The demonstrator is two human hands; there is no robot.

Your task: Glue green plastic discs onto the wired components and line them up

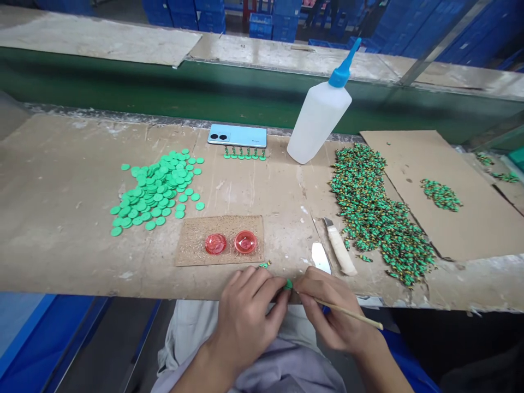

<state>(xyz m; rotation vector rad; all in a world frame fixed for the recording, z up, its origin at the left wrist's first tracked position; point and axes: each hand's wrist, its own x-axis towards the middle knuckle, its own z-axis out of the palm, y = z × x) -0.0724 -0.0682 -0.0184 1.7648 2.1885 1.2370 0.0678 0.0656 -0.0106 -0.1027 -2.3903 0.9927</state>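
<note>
Between the thumb and forefinger of my left hand (pixel 249 314) is a small green disc (pixel 289 284), held at the table's front edge. My right hand (pixel 333 311) grips a thin wooden stick (pixel 347 312), its tip close to the disc. Just beyond my left fingers lies one small green figurine (pixel 265 265). Two red caps (pixel 245 242) with shiny insides sit on a brown board (pixel 192 240) past my left hand. A knife with a wrapped handle (pixel 340 248) and a white scrap (pixel 320 257) lie beyond my right hand.
Loose green discs (pixel 155 191) are heaped at left. Several figurines on discs (pixel 244 154) stand before a light blue phone (pixel 241 135). A white squeeze bottle (pixel 317 120) leans behind. A large figurine pile (pixel 372 207) and cardboard sheet (pixel 417 164) lie at right.
</note>
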